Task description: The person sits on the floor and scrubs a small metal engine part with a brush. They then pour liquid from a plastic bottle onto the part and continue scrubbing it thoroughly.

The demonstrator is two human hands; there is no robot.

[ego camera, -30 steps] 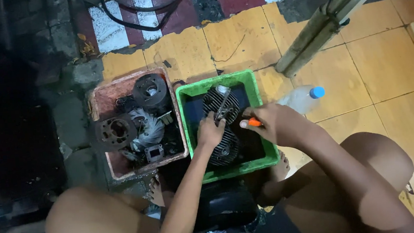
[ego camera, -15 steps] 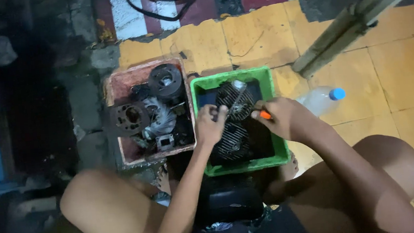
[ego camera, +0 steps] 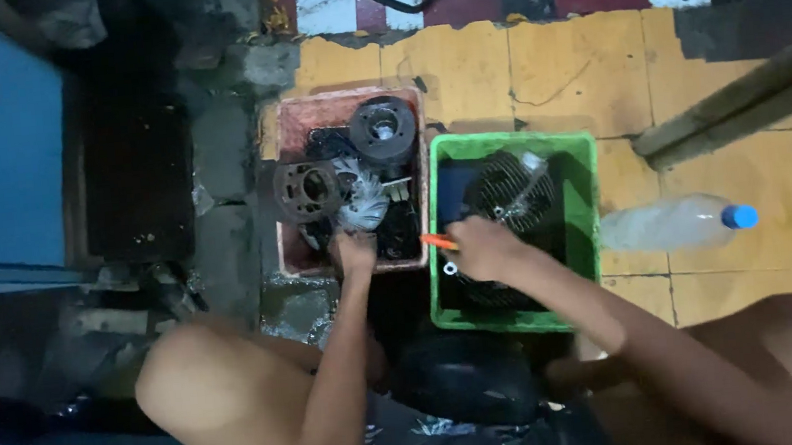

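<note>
Yellow floor tiles (ego camera: 536, 77) carry two crates side by side, with a red and white striped strip along the far edge. At the left, the red crate (ego camera: 285, 127) holds dark metal parts: a ring-shaped part (ego camera: 306, 188) near its left wall, a round drum-like part (ego camera: 383, 130) at its far right corner, and a pale finned part (ego camera: 360, 197) between them. The left hand (ego camera: 357, 253) reaches into this crate's near edge, fingers curled down among the parts; what they grip cannot be told. The right hand (ego camera: 481, 248) is closed around an orange-handled tool (ego camera: 438, 242) over the green crate (ego camera: 586, 187), beside a round finned part (ego camera: 508, 194). A clear plastic bottle (ego camera: 673, 224) with a blue cap lies on the tiles just right of the green crate.
</note>
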